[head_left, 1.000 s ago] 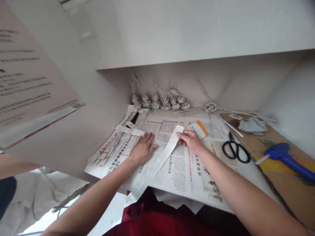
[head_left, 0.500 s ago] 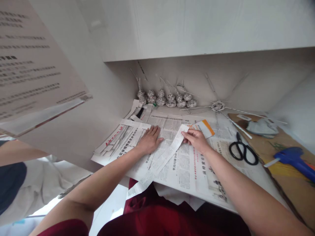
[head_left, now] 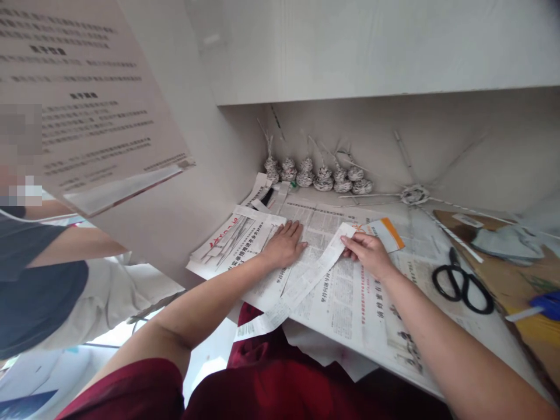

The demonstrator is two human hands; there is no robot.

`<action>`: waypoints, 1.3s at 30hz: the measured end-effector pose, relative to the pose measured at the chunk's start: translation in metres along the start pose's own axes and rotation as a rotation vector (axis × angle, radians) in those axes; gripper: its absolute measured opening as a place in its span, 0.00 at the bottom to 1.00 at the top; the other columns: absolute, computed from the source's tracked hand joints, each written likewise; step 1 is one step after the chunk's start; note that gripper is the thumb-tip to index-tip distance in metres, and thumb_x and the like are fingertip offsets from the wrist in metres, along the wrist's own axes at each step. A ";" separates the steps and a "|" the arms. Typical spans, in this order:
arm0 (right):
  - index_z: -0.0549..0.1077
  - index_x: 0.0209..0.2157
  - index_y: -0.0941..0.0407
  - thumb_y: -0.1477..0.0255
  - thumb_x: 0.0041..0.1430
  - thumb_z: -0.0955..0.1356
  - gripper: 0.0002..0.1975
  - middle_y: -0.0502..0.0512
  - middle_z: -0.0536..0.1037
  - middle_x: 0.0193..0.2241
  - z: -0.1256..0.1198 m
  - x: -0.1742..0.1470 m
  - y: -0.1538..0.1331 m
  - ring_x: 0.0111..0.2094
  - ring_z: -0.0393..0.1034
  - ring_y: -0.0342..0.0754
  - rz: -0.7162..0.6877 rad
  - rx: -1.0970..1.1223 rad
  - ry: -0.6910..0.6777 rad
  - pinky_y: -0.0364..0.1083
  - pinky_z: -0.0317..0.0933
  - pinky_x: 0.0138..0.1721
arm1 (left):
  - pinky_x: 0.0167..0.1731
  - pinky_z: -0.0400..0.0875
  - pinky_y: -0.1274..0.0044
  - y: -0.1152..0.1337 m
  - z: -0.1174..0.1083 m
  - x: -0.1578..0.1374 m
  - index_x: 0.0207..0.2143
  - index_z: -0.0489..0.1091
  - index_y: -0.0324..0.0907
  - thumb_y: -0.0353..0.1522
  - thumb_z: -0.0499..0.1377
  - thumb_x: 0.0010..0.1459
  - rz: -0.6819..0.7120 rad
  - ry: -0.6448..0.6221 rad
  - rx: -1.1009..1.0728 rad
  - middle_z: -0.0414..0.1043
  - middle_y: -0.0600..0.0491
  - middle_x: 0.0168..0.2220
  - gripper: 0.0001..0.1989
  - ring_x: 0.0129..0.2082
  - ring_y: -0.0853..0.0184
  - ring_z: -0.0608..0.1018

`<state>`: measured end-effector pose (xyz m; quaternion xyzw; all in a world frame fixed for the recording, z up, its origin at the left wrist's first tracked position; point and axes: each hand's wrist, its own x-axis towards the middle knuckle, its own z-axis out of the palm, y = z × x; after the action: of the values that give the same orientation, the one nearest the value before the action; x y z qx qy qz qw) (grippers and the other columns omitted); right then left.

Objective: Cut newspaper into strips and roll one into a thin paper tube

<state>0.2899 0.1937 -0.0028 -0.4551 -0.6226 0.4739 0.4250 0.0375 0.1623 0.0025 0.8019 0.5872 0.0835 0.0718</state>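
A long narrow newspaper strip (head_left: 306, 280) lies slantwise over spread newspaper sheets (head_left: 345, 303) on the desk. My right hand (head_left: 367, 252) pinches the strip's far end between thumb and fingers. To the strip's left, my left hand (head_left: 286, 245) presses flat, fingers together, on the newspaper. More cut strips (head_left: 236, 233) are piled to the left of that hand.
Black scissors (head_left: 461, 283) lie to the right, a blue glue gun (head_left: 545, 303) beyond them on brown cardboard (head_left: 516, 286). Several rolled newspaper balls (head_left: 319, 175) and a paper-stick star (head_left: 413, 193) line the back wall. Another person's arm (head_left: 74, 245) shows at far left, behind a partition.
The view has swung left, so everything sits further right in frame and the person at left shows more. Both hands keep the same hold and place on the paper.
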 end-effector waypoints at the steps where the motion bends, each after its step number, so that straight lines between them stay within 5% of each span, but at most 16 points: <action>1: 0.74 0.21 0.56 0.49 0.45 0.74 0.23 0.51 0.75 0.17 0.000 0.000 0.000 0.17 0.62 0.41 -0.001 -0.002 0.001 0.42 0.56 0.19 | 0.67 0.42 0.62 0.000 -0.001 0.001 0.69 0.45 0.32 0.46 0.37 0.68 0.000 -0.007 -0.005 0.41 0.41 0.71 0.35 0.71 0.54 0.44; 13: 0.73 0.20 0.56 0.48 0.46 0.73 0.24 0.50 0.74 0.17 0.000 0.000 0.000 0.17 0.62 0.41 -0.006 0.004 -0.008 0.42 0.56 0.19 | 0.67 0.39 0.60 -0.001 -0.004 0.007 0.69 0.46 0.33 0.47 0.37 0.68 0.002 -0.002 0.005 0.42 0.42 0.71 0.35 0.70 0.54 0.45; 27: 0.71 0.19 0.55 0.49 0.47 0.73 0.23 0.51 0.75 0.17 -0.001 -0.001 0.000 0.18 0.64 0.42 -0.004 -0.017 -0.013 0.42 0.58 0.21 | 0.65 0.38 0.52 0.007 0.002 0.001 0.69 0.48 0.43 0.49 0.37 0.67 -0.151 0.017 0.056 0.41 0.41 0.71 0.34 0.70 0.47 0.43; 39: 0.71 0.20 0.56 0.49 0.47 0.72 0.24 0.50 0.74 0.17 -0.001 -0.001 -0.002 0.18 0.63 0.40 -0.004 -0.040 -0.022 0.42 0.58 0.21 | 0.61 0.51 0.53 0.007 -0.005 0.008 0.67 0.53 0.50 0.49 0.40 0.66 -0.192 0.031 0.057 0.47 0.45 0.70 0.31 0.69 0.49 0.51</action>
<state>0.2906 0.1928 -0.0009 -0.4573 -0.6373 0.4655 0.4099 0.0459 0.1680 0.0092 0.7424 0.6644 0.0718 0.0477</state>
